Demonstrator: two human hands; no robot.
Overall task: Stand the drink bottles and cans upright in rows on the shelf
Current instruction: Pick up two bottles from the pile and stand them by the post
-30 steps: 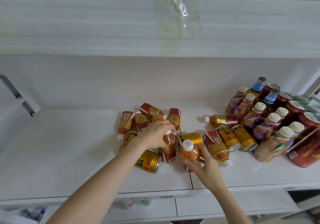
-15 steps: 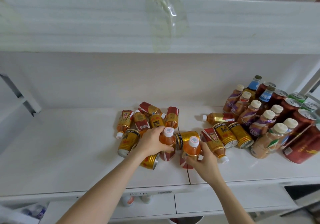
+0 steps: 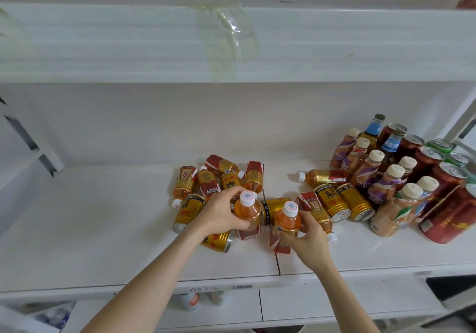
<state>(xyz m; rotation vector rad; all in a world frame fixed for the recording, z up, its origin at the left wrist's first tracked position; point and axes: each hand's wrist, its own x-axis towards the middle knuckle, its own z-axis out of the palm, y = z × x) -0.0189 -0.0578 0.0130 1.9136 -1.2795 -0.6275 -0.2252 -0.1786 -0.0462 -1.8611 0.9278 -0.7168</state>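
Note:
My left hand (image 3: 222, 213) grips an orange drink bottle (image 3: 247, 211) with a white cap, held upright near the middle of the white shelf (image 3: 90, 229). My right hand (image 3: 307, 238) grips a second orange bottle (image 3: 288, 221), also upright, just to the right. Around them lie several tipped bottles (image 3: 184, 183) and gold cans (image 3: 332, 202). One gold bottle (image 3: 322, 176) lies on its side further right. At the right end, coffee bottles (image 3: 371, 172) and dark red cans (image 3: 427, 160) stand in rows.
An upper shelf board (image 3: 231, 44) with clear tape hangs overhead. A big red can (image 3: 453, 219) lies tilted at the far right. The shelf's front edge (image 3: 231, 285) carries a barcode sticker. More bottles show on the level below (image 3: 203, 300).
Both hands have raised their orange bottles upright and brought them slightly closer together; the left bottle now stands with its cap up instead of lying low in the pile.

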